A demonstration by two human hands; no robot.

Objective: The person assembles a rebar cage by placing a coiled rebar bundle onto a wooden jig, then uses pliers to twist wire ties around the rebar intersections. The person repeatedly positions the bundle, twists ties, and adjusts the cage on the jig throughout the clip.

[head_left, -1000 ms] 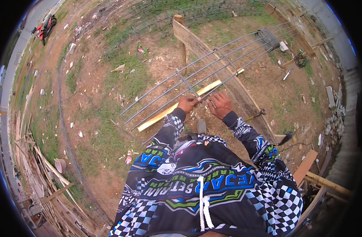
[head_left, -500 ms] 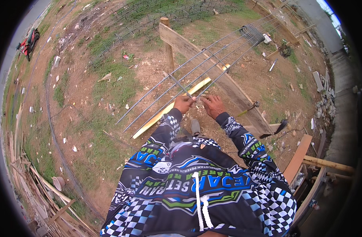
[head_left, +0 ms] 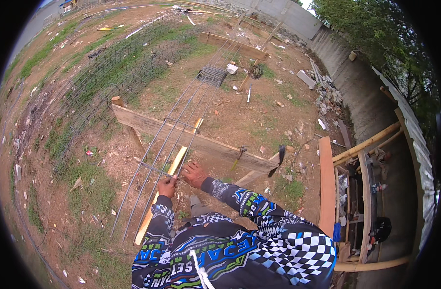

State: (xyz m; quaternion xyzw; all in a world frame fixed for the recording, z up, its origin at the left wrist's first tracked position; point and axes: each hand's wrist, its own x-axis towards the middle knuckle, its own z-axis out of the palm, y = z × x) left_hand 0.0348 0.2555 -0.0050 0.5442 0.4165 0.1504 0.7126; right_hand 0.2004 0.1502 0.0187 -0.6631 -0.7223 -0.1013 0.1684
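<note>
Over a bare-earth yard patched with grass, the person's two hands meet at a set of long, thin, dark steel reinforcing bars [head_left: 182,125] that run away from the body and rest across a weathered timber plank [head_left: 206,144] set on edge on posts. The left hand [head_left: 167,185] is closed around a short dark rod-like tool or cross-piece [head_left: 153,168] lying across the bars; which of the two it is cannot be told. The right hand [head_left: 194,174] lies just beside it, fingers curled onto the nearest bar at the same crossing, apparently gripping it. A pale yellow flat wooden batten [head_left: 170,180] runs beneath the bars, roughly parallel to them. Farther along, a bundle of dark bent steel stirrups [head_left: 211,74] hangs around the bars, and a hammer-like tool with a wooden handle [head_left: 238,156] rests against the plank.

Handling, as judged: the bars are stiff over a short span but long enough to sag and whip, heavy as a group yet manageable singly; the ribbed, possibly rusty surface should give good friction and may abrade bare skin. The soundest hold appears to be close to a crossing or near the plank support, where flexing is least.
</note>
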